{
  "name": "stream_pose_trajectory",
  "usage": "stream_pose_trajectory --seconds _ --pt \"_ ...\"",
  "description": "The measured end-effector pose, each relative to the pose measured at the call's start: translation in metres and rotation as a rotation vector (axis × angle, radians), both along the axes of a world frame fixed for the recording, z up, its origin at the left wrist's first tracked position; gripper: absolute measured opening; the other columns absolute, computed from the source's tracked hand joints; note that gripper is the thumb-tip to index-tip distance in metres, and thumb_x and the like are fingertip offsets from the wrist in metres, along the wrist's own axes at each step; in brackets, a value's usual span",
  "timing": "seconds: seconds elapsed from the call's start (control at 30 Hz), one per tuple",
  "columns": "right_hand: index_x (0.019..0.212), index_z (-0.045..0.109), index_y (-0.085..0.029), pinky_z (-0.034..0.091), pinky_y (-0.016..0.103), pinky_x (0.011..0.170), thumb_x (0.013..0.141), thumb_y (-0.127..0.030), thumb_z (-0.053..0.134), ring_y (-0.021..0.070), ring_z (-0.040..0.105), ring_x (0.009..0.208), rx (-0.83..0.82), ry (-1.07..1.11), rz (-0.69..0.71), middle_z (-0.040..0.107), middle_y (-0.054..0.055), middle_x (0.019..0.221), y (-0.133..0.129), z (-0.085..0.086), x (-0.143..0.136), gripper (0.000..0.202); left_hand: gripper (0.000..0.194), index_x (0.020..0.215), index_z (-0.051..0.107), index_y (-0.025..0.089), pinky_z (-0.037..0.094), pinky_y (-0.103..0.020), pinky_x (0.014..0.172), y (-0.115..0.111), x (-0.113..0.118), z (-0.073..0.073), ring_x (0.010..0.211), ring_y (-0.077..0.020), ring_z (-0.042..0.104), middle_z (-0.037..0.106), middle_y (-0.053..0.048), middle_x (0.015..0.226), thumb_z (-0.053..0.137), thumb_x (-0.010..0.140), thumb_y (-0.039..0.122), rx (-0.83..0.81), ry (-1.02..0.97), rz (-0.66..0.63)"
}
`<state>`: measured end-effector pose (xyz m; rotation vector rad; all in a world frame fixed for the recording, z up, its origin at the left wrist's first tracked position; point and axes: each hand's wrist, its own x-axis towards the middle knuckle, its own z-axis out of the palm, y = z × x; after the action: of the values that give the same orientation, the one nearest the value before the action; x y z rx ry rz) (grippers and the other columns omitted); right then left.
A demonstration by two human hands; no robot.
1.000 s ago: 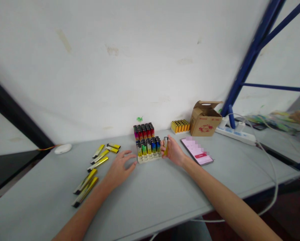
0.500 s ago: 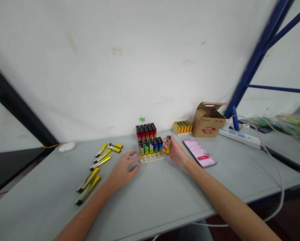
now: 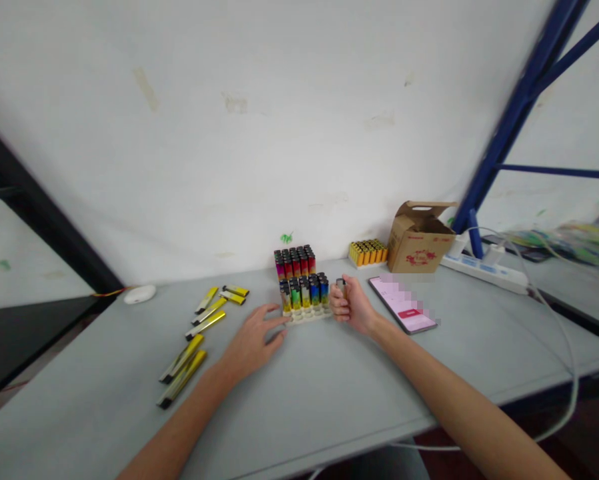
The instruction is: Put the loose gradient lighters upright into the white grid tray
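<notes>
Pale, slotted tray point(image 3: 307, 317) under upright, multicoloured lighters point(image 3: 304, 295) sits between the hands. The right hand point(image 3: 352, 305) curls its fingers around one lighter point(image 3: 341, 287) (mostly hidden); the left hand point(image 3: 259, 337), loosely spread, reaches the tray's near edge, with glossy yellow lighters point(image 3: 207, 325) scattered left of it on the smooth grey surface point(image 3: 304, 400).

We show two bare hands, left point(image 3: 253, 341) and right point(image 3: 352, 308), each with slim fingers. Our bare forearms point(image 3: 444, 400) are smooth and taper evenly toward bare wrists. Below the table edge, our clothing shows as a plain, dull grey-blue cloth section point(image 3: 392, 464); its garment type is indeterminate.
</notes>
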<state>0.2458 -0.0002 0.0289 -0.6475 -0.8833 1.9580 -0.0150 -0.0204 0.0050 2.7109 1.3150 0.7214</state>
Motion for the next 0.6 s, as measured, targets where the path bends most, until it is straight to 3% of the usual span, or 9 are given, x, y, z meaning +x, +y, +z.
stream_pose_trajectory --seconds 0.43,0.6 --pt "0.062 0.030 -0.023 0.009 0.020 0.037 0.080 -0.040 0.034 0.0079 0.007 0.041 0.002 -0.170 -0.181 0.017 -0.010 0.050 -0.015 0.005 -0.023 0.025 0.032 0.114 0.066 0.025 0.045 -0.048 0.101 -0.002 0.003 -0.005 0.114 -0.0266 0.055 0.057 -0.010 0.125 0.053 0.085 0.027 -0.023 -0.038 0.012" --pt "0.063 0.030 -0.023 0.008 0.020 0.037 0.080 -0.041 0.033 0.0084 0.006 0.042 0.015 -0.144 -0.111 0.015 -0.010 0.049 -0.015 0.005 -0.021 0.025 0.033 0.115 0.066 0.024 0.044 -0.048 0.101 -0.002 0.003 -0.003 0.115 -0.0270 0.054 0.056 -0.012 0.126 0.051 0.086 0.030 -0.023 -0.025 0.015"
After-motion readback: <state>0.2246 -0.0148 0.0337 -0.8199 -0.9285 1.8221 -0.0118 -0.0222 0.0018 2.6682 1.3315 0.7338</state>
